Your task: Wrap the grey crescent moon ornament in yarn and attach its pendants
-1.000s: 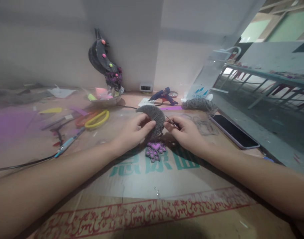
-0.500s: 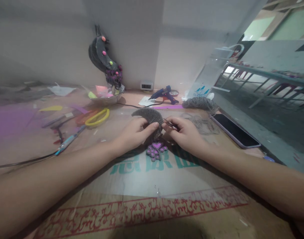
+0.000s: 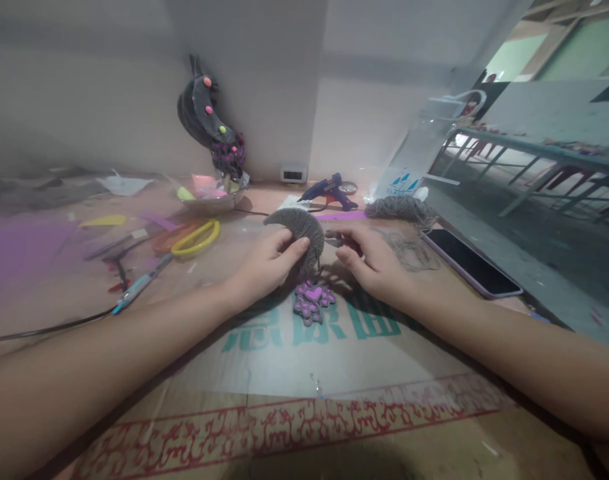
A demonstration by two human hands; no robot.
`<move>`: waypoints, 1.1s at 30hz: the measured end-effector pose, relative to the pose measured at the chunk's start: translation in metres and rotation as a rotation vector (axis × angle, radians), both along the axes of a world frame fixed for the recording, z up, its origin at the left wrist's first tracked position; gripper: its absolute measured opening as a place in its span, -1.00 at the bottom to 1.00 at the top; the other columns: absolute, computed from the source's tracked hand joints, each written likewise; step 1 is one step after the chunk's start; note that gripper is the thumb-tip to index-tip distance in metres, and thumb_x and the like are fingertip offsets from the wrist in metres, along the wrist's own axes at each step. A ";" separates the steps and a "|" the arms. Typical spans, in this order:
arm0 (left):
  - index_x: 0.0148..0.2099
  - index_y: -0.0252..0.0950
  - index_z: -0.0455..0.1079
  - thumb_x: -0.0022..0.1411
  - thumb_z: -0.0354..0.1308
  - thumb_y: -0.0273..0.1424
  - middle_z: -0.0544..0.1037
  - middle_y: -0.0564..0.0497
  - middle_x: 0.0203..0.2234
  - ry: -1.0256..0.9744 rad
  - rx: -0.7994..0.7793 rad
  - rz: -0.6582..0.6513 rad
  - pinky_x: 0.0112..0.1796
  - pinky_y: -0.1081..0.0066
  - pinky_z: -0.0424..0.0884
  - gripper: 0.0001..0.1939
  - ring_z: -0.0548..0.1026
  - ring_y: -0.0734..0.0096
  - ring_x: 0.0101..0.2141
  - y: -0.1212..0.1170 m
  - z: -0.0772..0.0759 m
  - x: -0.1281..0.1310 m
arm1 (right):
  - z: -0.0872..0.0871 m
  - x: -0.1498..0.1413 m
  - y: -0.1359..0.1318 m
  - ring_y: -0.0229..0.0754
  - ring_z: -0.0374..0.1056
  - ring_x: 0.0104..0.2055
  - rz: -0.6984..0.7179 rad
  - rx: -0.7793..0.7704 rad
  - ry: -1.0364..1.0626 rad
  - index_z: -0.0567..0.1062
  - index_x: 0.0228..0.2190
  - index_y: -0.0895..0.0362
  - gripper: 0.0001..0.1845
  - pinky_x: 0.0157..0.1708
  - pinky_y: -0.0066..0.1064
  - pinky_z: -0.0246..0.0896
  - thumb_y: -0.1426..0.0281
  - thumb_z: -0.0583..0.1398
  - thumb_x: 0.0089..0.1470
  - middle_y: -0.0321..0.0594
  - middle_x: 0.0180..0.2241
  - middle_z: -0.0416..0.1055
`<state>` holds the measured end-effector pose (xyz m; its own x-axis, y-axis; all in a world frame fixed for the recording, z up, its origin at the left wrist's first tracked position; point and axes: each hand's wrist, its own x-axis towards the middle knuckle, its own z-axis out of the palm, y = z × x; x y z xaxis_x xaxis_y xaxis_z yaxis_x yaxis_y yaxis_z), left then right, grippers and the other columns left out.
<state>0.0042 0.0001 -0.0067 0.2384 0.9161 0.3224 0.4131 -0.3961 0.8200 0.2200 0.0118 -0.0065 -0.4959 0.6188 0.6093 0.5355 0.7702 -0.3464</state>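
Note:
My left hand [image 3: 272, 260] pinches a grey yarn-wrapped crescent [image 3: 304, 230] between thumb and fingers, its pointed tip toward the upper left. Just right of it is my right hand [image 3: 367, 257], with thumb and forefinger a little apart. A slim dark pointed tool [image 3: 336, 237] lies in those fingers, mostly hidden; I cannot tell its exact kind. Below the crescent's lower end, purple-and-grey paw-shaped pieces [image 3: 313, 302] rest on the sheet-covered table. Whether they are joined to the crescent is unclear.
Behind my hands lie a blue glue gun [image 3: 329, 192], a small digital clock [image 3: 293, 175] and grey yarn [image 3: 402, 209]. A phone [image 3: 472, 262] is at the right edge. Left are yellow-handled scissors [image 3: 197, 239], a blue pen-like tool with a cord [image 3: 142, 283] and a bowl [image 3: 212, 199].
My right hand came close against the crescent's right side, then drew slightly away to the right, its fingers loosening around the tool. The crescent shifted slightly left in my left hand.

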 end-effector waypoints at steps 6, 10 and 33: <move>-0.50 -0.22 0.06 0.32 0.02 -0.20 0.18 0.12 -0.59 -0.007 0.010 0.059 -0.49 0.39 0.13 -0.62 0.21 0.43 -0.53 0.001 -0.001 0.000 | 0.001 0.003 0.002 -0.10 0.36 -0.26 -0.043 0.190 -0.188 0.43 -0.04 0.17 -0.65 -0.26 -0.30 0.21 0.25 0.00 0.33 -0.10 -0.26 0.48; -0.49 -0.22 0.04 0.32 0.00 -0.19 0.17 0.12 -0.59 -0.043 -0.012 0.057 -0.49 0.39 0.12 -0.62 0.20 0.43 -0.52 0.002 -0.001 0.000 | 0.006 0.005 0.004 -0.12 0.34 -0.34 -0.071 0.321 -0.292 0.49 -0.11 0.21 -0.63 -0.33 -0.32 0.17 0.25 0.00 0.33 -0.09 -0.35 0.49; -0.48 -0.23 0.03 0.33 -0.01 -0.22 0.13 0.14 -0.56 -0.029 -0.001 0.018 -0.47 0.40 0.13 -0.64 0.16 0.48 -0.52 0.005 -0.003 -0.001 | 0.006 0.007 0.010 -0.16 0.27 -0.44 -0.118 0.531 -0.385 0.56 -0.21 0.23 -0.66 -0.42 -0.34 0.05 0.33 0.03 0.32 -0.16 -0.47 0.44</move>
<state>0.0035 0.0049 -0.0101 0.2120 0.9207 0.3277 0.3960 -0.3875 0.8325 0.2274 0.0217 -0.0006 -0.6865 0.3469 0.6391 0.6360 0.7124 0.2964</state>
